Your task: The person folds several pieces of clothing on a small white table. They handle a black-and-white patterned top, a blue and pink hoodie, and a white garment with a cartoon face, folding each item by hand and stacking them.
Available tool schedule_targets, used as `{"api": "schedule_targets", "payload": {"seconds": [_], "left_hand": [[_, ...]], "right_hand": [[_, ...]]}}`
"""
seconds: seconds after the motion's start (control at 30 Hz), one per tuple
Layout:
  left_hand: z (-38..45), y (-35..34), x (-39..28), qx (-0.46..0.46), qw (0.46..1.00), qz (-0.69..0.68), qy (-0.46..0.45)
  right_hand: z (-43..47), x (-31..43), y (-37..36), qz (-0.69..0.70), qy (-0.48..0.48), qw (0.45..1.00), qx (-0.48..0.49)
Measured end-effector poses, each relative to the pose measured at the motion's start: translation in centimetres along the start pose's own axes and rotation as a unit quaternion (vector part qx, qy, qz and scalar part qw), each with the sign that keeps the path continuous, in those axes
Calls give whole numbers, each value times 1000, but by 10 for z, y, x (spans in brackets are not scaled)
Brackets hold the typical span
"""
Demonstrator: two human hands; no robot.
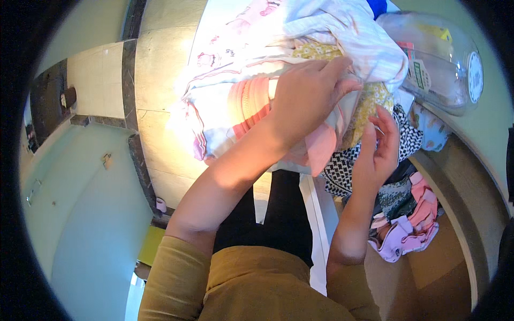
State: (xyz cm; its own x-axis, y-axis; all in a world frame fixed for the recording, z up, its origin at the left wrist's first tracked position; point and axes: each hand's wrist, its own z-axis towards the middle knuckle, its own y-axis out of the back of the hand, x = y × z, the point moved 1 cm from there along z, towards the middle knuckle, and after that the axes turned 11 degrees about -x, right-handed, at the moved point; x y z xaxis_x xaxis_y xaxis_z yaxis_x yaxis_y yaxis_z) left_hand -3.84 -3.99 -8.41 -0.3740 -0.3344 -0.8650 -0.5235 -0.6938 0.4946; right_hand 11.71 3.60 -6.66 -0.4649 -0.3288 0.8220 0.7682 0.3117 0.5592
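My left hand (307, 98) is over a pile of clothes, its thumb and fingers pinching the edge of a pale, thin garment (345, 114) with pink trim. Under my left forearm lies a light garment with an orange and red ribbed band (249, 104). My right hand (377, 150) is held beside the pile with thumb and fingers apart, close to a black-and-white patterned cloth (345, 168). Between the hands a yellow floral cloth (367, 106) shows. A white striped cloth (361, 48) and a white cloth with pink cartoon prints (237, 36) lie beyond.
A large clear plastic jar (445, 76) lies on its side at upper right. Below it an open wooden compartment (445, 257) holds pink garments (423, 200) and a camouflage cloth (395, 198). A pale door (92, 192) and tiled floor (160, 136) are at left.
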Motion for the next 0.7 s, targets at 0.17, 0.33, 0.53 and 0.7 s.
{"api": "schedule_targets", "payload": {"seconds": [0.17,0.33,0.53,0.7], "left_hand": [[-31,46,16,-143,984,88,-66],[-91,83,53,-27,908,416,-48],[-87,76,109,-10,918,396,-24],[-86,108,109,-37,932,360,-17]], "right_hand": [[-11,36,-10,-129,250,959,10],[-26,21,-54,-250,283,909,175],[-2,-23,-82,-252,267,920,135],[-7,-17,-65,-214,280,929,118]]}}
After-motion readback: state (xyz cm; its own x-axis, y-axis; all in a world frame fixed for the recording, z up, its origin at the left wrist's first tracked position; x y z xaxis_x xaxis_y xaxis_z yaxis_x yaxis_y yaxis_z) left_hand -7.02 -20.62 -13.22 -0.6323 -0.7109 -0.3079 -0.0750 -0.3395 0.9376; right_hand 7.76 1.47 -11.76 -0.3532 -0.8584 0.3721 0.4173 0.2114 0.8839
